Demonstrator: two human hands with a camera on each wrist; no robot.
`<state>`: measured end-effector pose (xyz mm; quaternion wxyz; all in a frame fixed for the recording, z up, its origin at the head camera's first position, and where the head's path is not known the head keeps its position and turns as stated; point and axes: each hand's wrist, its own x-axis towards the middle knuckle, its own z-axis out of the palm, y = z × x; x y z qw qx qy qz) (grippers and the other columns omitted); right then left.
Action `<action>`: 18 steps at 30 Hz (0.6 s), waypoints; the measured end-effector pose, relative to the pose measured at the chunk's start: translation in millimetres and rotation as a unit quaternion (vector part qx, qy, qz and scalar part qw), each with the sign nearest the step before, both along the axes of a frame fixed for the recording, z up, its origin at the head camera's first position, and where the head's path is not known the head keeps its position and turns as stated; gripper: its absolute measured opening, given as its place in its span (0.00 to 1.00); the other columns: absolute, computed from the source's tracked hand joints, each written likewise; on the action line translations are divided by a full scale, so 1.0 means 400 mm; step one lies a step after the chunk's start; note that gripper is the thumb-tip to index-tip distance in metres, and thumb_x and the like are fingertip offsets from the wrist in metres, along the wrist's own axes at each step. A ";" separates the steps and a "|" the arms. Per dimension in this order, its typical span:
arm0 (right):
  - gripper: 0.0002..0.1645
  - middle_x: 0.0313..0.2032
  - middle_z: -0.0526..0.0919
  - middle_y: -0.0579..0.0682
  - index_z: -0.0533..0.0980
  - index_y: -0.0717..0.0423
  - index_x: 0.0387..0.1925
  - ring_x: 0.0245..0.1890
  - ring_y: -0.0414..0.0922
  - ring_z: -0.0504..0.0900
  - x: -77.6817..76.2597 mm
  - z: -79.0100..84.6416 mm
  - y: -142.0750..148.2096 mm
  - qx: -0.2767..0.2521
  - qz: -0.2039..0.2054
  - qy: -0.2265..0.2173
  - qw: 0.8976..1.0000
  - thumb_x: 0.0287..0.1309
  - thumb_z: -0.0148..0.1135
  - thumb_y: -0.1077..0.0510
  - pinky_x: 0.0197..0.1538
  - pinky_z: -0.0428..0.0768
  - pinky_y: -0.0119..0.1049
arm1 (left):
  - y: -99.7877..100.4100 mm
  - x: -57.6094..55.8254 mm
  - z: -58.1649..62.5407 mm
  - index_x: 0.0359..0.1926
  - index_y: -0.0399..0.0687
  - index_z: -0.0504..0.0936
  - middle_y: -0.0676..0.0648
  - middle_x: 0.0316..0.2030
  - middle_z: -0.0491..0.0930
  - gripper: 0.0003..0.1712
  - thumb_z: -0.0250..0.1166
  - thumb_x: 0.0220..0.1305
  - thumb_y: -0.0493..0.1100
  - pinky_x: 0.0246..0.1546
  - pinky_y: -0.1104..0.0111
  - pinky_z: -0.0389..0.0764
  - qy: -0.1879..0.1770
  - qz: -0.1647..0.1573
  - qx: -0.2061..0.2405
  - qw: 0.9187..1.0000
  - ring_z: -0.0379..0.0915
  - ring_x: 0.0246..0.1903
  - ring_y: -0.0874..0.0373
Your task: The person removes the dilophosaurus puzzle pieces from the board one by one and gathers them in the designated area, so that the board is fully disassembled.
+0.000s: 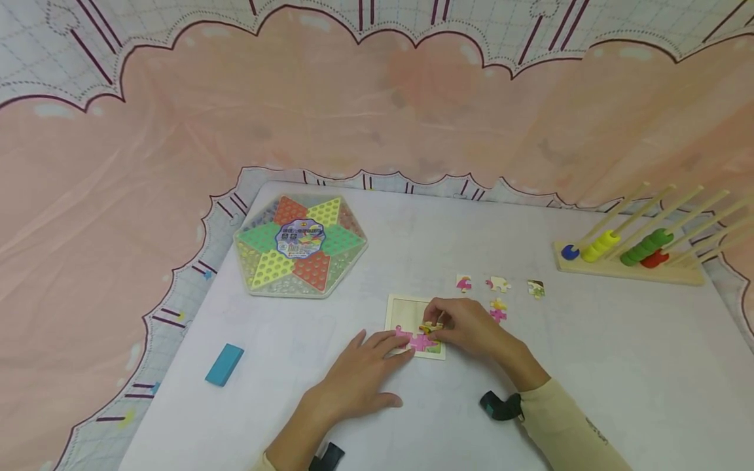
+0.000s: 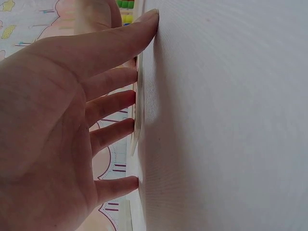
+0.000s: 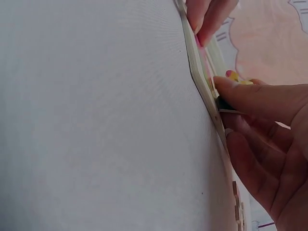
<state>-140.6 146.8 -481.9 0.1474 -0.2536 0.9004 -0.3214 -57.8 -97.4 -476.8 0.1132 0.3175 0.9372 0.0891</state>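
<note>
Facing cloth (image 1: pixel 330 124) across white table (image 1: pixel 424 242), right fingers (image 1: pixel 440 305) pinch puzzle piece (image 1: pixel 434 326), left fingers (image 1: pixel 391 344) spread.

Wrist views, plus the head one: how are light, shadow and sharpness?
Head view: bright, fairly even light, though detail on the loose pieces is soft; left wrist: dimmer, the left hand shaded, a soft shadow on the table; right wrist: also dim, the tray seen nearly edge-on, so its picture is hard to read.
</note>
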 end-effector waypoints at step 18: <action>0.18 0.43 0.89 0.48 0.86 0.49 0.50 0.34 0.40 0.81 -0.016 0.031 0.076 -0.038 -0.092 0.005 0.995 0.57 0.75 0.54 0.34 0.82 0.27 | 0.001 0.000 -0.002 0.72 0.62 0.73 0.57 0.74 0.68 0.44 0.74 0.55 0.64 0.72 0.42 0.67 0.006 0.000 -0.004 1.000 0.61 0.75 0.54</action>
